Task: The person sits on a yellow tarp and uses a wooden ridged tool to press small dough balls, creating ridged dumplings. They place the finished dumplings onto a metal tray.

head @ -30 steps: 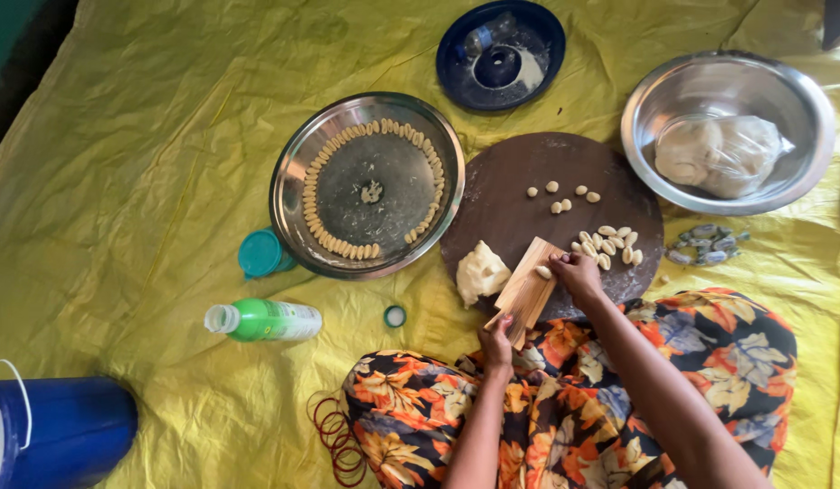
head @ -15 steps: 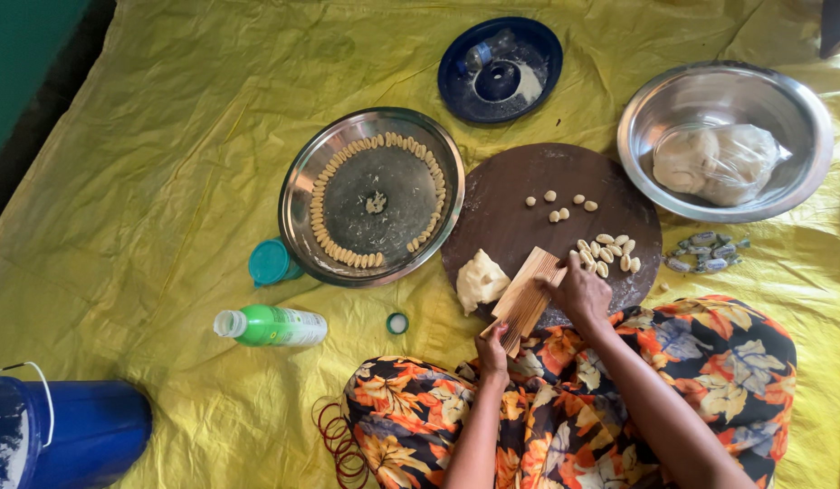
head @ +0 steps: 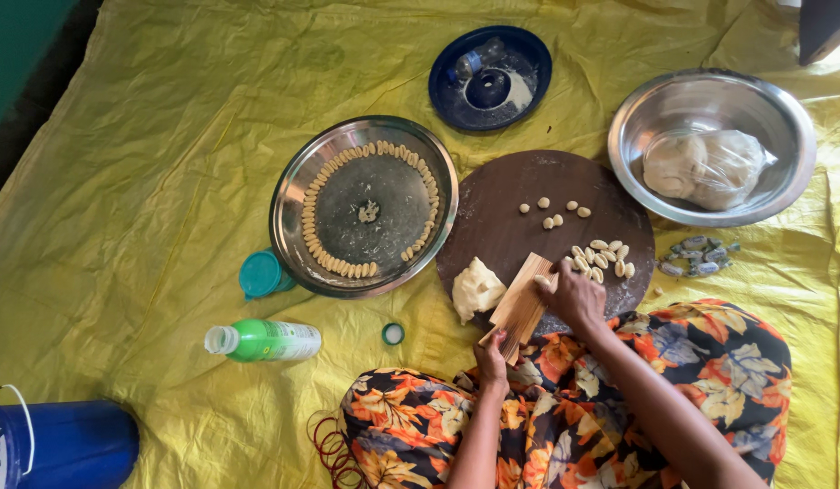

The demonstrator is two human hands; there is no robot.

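Below, near the front edge of the yellow sheet (head: 148,163), a small ridged wooden board (head: 520,303) is gripped at its lower end by the left hand (head: 491,360), fingers closed round it. The board is tilted, its upper end resting on the round dark wooden board (head: 510,204). The right hand (head: 572,294) is pressed onto the upper end of the ridged board with fingers curled; whether a piece of dough is pinched beneath them cannot be told. Just left of the ridged board, a lump of pale dough (head: 476,288) is seen on the round board's front edge. Small shaped dough pieces (head: 603,256) are scattered just beyond the right hand, with a few more toward the round board's middle.

To the left of the round board, touching its rim, a steel tray (head: 289,213) is set, with shaped pieces ringed along its inside. Toward the sheet's right edge, a steel bowl (head: 791,136) holding wrapped dough is placed. A blue lid (head: 533,68) is found toward the far edge, a green bottle (head: 264,340) lies on its side near the front, and a blue bucket (head: 67,444) stands at the front-left corner.
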